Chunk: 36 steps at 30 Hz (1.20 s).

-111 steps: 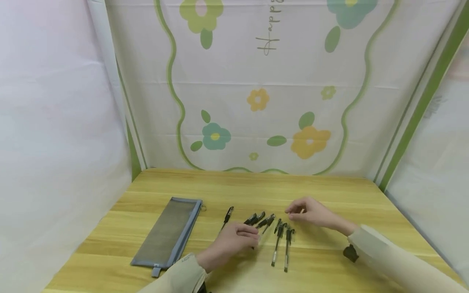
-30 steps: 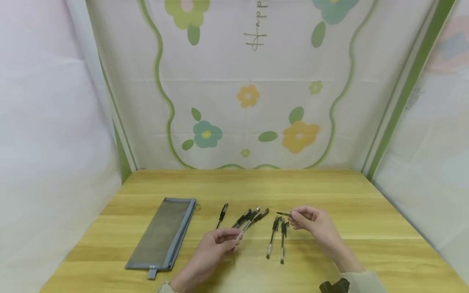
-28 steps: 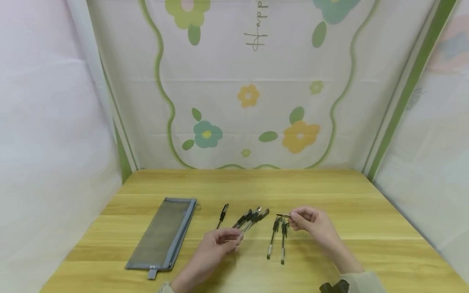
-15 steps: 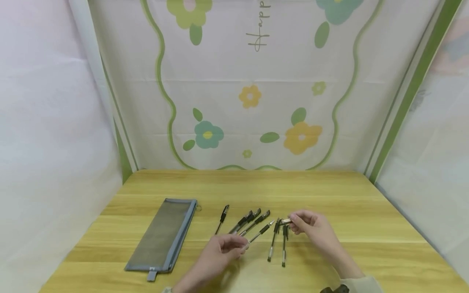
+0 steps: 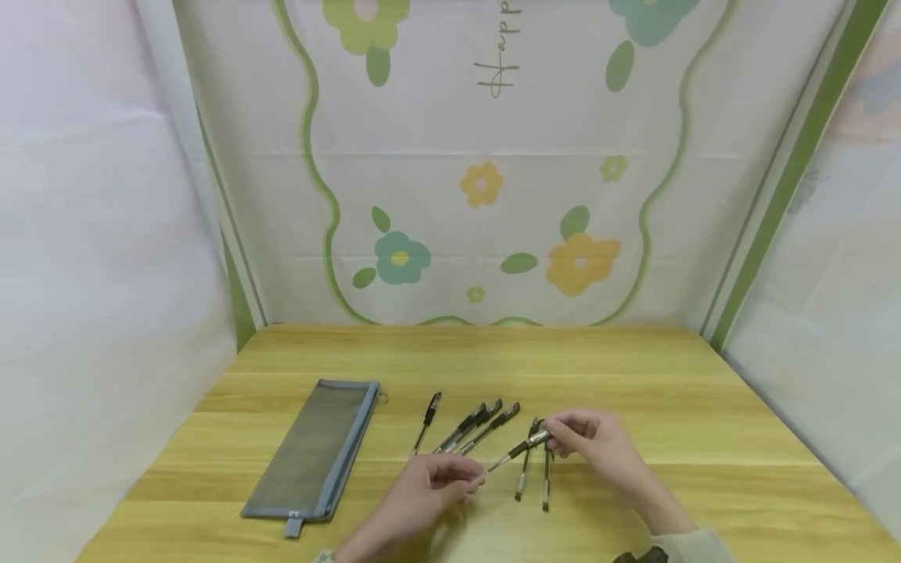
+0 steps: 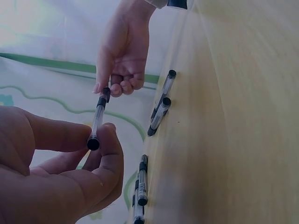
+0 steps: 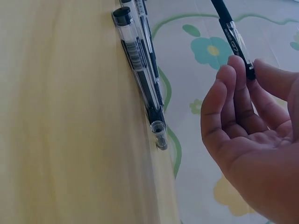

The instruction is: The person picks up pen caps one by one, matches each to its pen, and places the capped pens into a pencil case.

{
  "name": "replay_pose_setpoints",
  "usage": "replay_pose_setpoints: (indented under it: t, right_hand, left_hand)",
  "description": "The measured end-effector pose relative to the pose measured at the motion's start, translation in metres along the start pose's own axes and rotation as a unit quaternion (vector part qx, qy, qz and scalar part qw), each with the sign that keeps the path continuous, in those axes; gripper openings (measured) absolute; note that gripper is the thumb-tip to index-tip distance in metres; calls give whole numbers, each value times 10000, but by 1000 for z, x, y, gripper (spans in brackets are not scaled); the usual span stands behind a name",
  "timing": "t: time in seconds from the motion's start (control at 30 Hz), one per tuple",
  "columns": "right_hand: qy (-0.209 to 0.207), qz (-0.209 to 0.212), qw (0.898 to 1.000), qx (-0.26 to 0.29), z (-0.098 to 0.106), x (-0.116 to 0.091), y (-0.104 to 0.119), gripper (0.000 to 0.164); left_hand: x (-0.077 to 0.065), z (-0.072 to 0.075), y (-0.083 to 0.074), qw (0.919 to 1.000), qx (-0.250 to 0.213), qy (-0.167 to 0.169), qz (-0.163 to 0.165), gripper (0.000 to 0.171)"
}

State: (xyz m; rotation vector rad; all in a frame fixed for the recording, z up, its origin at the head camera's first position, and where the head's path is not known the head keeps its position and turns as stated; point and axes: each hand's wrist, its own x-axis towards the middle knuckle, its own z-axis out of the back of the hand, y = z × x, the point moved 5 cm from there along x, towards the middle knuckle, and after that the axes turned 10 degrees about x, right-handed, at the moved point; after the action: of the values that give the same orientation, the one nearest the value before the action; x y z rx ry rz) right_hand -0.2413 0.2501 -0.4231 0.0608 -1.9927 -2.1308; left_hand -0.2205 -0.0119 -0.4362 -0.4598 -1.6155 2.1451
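Note:
Between my hands a gel pen [image 5: 518, 449] is held in the air, slanting up to the right. My left hand [image 5: 431, 494] pinches the rear of its clear barrel [image 6: 98, 119] between thumb and fingers. At the other end, my right hand [image 5: 598, 452] pinches the clear cap [image 7: 237, 42], which sits over the pen's tip end beside the black grip. Under and beside the right hand lie two more pens [image 5: 547, 478]. Just beyond the left hand, three pens [image 5: 498, 422] lie slanted side by side, with another pen [image 5: 426, 422] farther left.
A grey mesh zip pouch [image 5: 313, 450] lies flat on the wooden table [image 5: 633, 360], left of the pens. In the right wrist view, a short clear piece with a round opening [image 7: 159, 133] lies at the end of the pens. Flowered cloth [image 5: 422, 141] hangs behind the table.
My right hand first picks up a small cap, turns it, and moves left and down with it. The pen in my left hand swings clear of the others, and its bare tip is now inside the cap.

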Motion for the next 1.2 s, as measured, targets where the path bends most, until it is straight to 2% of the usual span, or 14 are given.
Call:
replay_pose_setpoints:
  t: [0.17, 0.37, 0.47, 0.67, 0.9, 1.2]
  right_hand:
    - [446, 98, 9989, 112, -7, 0, -1, 35]
    - [617, 193, 9965, 535, -6, -1, -1, 30]
    - [557, 154, 9960, 688, -5, -1, -1, 31]
    - [307, -17, 9933, 1116, -5, -2, -3, 35]
    - [-86, -140, 9915, 1288, -7, 0, -1, 39]
    - [115, -172, 9817, 1894, -10, -3, -2, 37]
  left_hand:
    - [0, 3, -2, 9997, 13, -218, -141, 19]
    - [1, 6, -5, 9967, 111, -685, -414, 18]
    - [3, 4, -5, 9965, -37, -702, -461, 19]
    - [4, 3, -3, 9964, -508, -583, -342, 20]
    - [1, 9, -7, 9933, -822, -765, -262, 23]
    - [-1, 14, -10, 9915, -798, -1006, -186, 23]
